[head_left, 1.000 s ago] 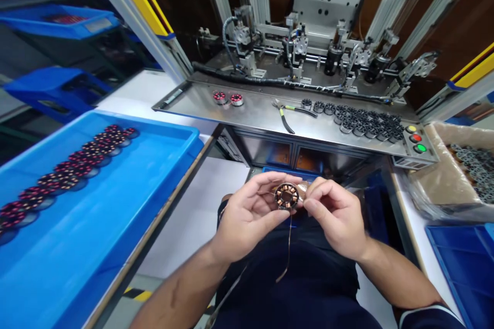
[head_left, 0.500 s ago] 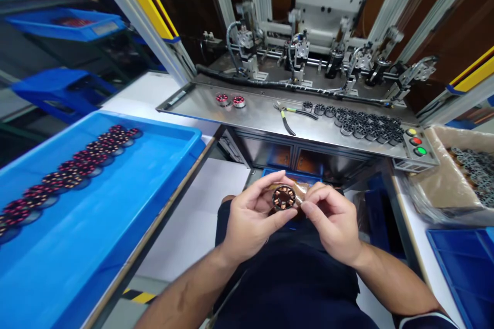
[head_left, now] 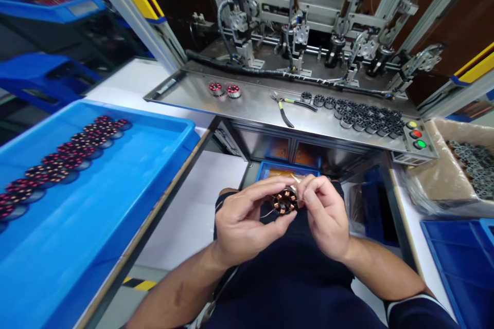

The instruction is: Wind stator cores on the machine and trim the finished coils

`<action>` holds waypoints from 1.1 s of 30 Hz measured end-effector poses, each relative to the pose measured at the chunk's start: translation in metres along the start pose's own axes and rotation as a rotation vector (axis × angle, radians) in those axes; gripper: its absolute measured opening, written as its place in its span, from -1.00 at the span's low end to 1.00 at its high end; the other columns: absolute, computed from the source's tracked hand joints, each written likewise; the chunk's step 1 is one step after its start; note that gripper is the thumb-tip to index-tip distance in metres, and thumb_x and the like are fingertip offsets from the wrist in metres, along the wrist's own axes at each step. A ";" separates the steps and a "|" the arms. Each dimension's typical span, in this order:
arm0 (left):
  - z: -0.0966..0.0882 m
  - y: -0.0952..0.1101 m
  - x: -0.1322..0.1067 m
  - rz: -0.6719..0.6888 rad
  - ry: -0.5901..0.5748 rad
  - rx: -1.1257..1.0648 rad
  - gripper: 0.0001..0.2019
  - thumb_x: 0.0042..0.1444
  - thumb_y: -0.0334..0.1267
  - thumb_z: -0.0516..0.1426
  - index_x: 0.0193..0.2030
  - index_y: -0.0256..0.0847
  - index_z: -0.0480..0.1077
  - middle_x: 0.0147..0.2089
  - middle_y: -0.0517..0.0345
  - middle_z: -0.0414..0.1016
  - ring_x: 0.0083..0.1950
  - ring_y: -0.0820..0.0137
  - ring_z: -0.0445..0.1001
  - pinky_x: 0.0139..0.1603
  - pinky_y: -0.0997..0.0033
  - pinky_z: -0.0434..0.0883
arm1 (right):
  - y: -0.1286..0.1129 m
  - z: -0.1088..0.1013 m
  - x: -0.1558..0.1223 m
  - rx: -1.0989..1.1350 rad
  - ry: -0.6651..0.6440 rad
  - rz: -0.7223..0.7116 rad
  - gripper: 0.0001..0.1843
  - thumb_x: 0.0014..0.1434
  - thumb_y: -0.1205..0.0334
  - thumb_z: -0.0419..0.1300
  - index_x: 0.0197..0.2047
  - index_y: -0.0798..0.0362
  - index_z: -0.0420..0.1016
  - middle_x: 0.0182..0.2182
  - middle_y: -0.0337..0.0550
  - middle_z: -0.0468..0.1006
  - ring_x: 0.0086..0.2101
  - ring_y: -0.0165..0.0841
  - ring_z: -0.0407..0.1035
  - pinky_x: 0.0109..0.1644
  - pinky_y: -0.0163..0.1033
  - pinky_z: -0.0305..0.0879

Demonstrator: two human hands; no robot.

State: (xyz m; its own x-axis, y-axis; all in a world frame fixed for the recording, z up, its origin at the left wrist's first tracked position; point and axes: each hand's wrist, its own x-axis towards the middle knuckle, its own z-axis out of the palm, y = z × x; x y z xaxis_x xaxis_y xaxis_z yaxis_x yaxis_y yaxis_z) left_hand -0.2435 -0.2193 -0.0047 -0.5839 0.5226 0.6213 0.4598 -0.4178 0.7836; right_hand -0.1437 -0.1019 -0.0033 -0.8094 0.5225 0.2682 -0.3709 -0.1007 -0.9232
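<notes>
One copper-wound stator (head_left: 284, 201) sits gripped in my left hand (head_left: 247, 221); whether my right hand (head_left: 327, 213) grips anything, I can't tell.

And there, the wound ring (head_left: 284, 201) tips in the left hand (head_left: 247, 218), the right hand's (head_left: 327, 211) fingertips climbing from its four o'clock to two; loose wire (head_left: 267, 214) now juts toward eight!

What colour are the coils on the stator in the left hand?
The coils are copper-coloured, clearest in the head view.
</notes>
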 end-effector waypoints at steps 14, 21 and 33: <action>0.002 0.002 0.003 -0.007 -0.027 -0.016 -0.37 -0.14 -0.65 0.35 0.10 -0.12 0.53 0.03 0.05 0.67 0.02 0.29 0.65 0.11 0.34 0.58 | -0.010 0.000 0.008 -0.068 0.129 -0.018 -0.81 0.34 0.24 0.22 -0.35 0.02 0.41 -0.39 -0.28 0.36 -0.37 -0.44 0.26 -0.26 -0.30 0.23; 0.002 0.008 0.011 -0.156 0.030 -0.198 -0.51 -0.09 -0.59 0.36 0.02 -0.18 0.56 -0.02 -0.02 0.69 -0.01 0.24 0.67 0.04 0.37 0.61 | -0.004 -0.005 0.000 -0.037 0.049 -0.057 -0.68 0.10 0.09 0.46 -0.15 -0.01 0.50 -0.31 -0.23 0.45 -0.30 -0.37 0.35 -0.19 -0.24 0.33; 0.002 0.014 0.009 -0.156 0.021 -0.109 -0.54 -0.11 -0.54 0.37 -0.01 -0.18 0.56 -0.08 -0.01 0.70 -0.10 0.24 0.69 -0.06 0.37 0.64 | -0.013 -0.004 0.000 -0.129 -0.019 -0.127 -0.93 0.24 0.21 0.34 -0.26 -0.01 0.55 -0.40 -0.23 0.51 -0.36 -0.37 0.39 -0.26 -0.24 0.34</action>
State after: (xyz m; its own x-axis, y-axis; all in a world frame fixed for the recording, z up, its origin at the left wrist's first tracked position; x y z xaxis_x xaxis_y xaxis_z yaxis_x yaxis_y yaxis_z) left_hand -0.2417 -0.2189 0.0118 -0.6566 0.5727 0.4908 0.2877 -0.4114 0.8649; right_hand -0.1370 -0.0971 0.0076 -0.7689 0.5075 0.3889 -0.4103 0.0749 -0.9089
